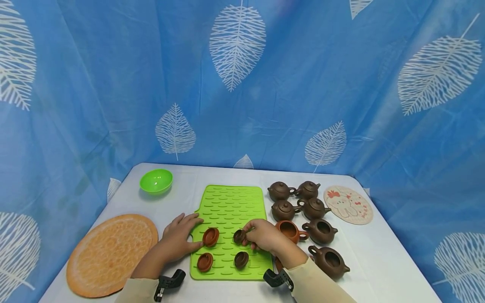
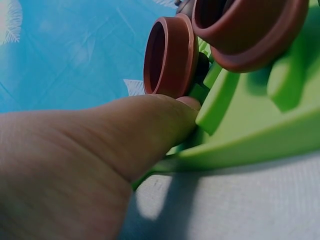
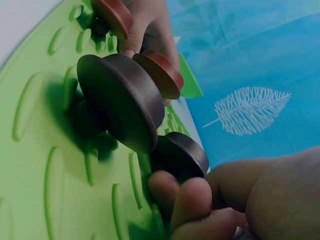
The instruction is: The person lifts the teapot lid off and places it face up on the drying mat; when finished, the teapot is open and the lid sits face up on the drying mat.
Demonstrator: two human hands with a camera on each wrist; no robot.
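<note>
A green ridged mat (image 1: 231, 202) carries two reddish-brown teapot lids and two dark brown ones, lying knob down. My right hand (image 1: 265, 235) pinches the farther dark brown teapot lid (image 1: 238, 236) at its right side; its fingers (image 3: 192, 197) are curled beside the rim. Nearer me lies the other dark lid (image 1: 241, 260). My left hand (image 1: 178, 237) rests at the mat's left edge, fingers extended, thumb beside the farther reddish lid (image 1: 210, 237). In the left wrist view that thumb (image 2: 150, 117) lies over the edge. The second reddish lid (image 1: 205, 262) sits below it.
Several lidded dark teapots (image 1: 280, 191) stand right of the mat. Lidless dark teapots (image 1: 329, 261) and a lidless reddish teapot (image 1: 289, 230) stand nearer. A round bunny mat (image 1: 348, 205) lies far right. At left are a green bowl (image 1: 156, 182) and a round bread-patterned mat (image 1: 111, 254).
</note>
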